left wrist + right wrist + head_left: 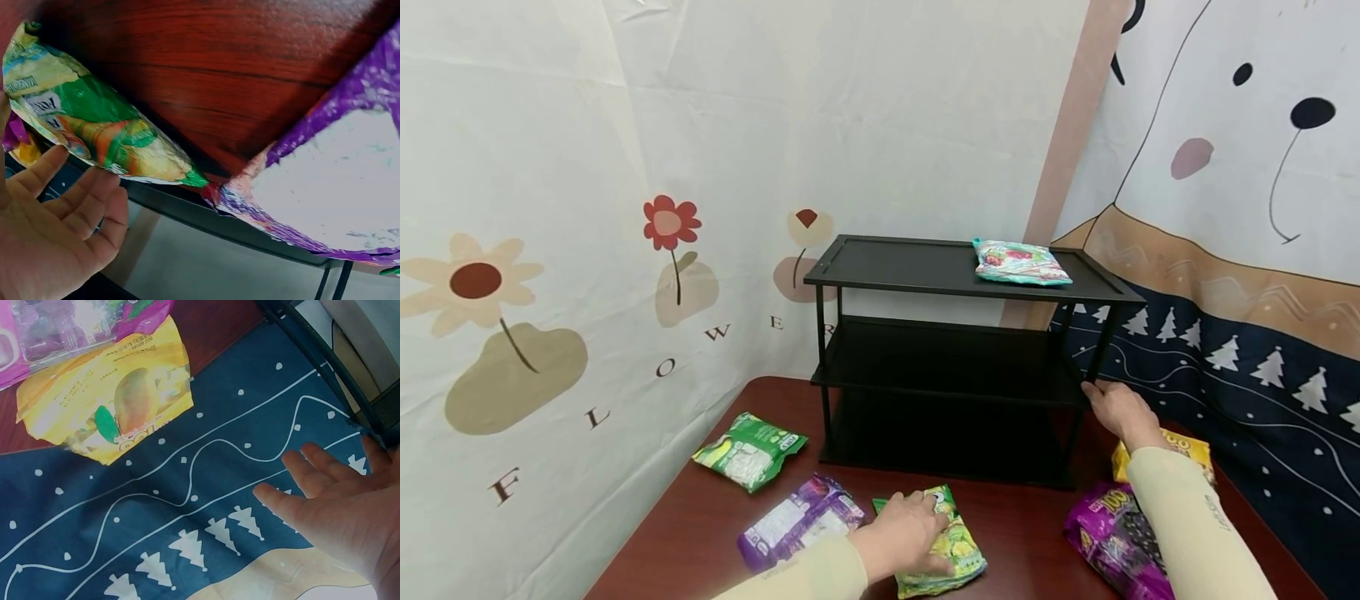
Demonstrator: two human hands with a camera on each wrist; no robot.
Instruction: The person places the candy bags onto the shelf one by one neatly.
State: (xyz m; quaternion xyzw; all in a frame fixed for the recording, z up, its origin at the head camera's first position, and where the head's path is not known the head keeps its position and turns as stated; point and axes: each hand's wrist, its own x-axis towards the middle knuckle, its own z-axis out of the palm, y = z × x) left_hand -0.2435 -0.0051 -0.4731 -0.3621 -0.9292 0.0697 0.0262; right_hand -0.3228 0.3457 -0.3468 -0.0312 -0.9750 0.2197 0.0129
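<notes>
My left hand (904, 533) lies over a green and yellow snack bag (958, 546) on the table. In the left wrist view its fingers (94, 194) are loosely bent, the tips touching the edge of that bag (106, 125). At the right end of a black three-tier shelf (917, 267), my right hand (1123, 410) touches the frame near the middle tier. The right wrist view shows this hand (337, 500) with fingers spread, beside the shelf's dark frame (312, 356). A pale bag with turquoise edges (1018, 262) rests on the top tier.
Left of the shelf lie a green bag (751, 452) and a purple bag (801, 521). A purple bag marked 100 (1112, 533) and a yellow mango-picture bag (125, 394) lie at the right. Printed cloth (1247, 400) hangs behind the table (655, 550).
</notes>
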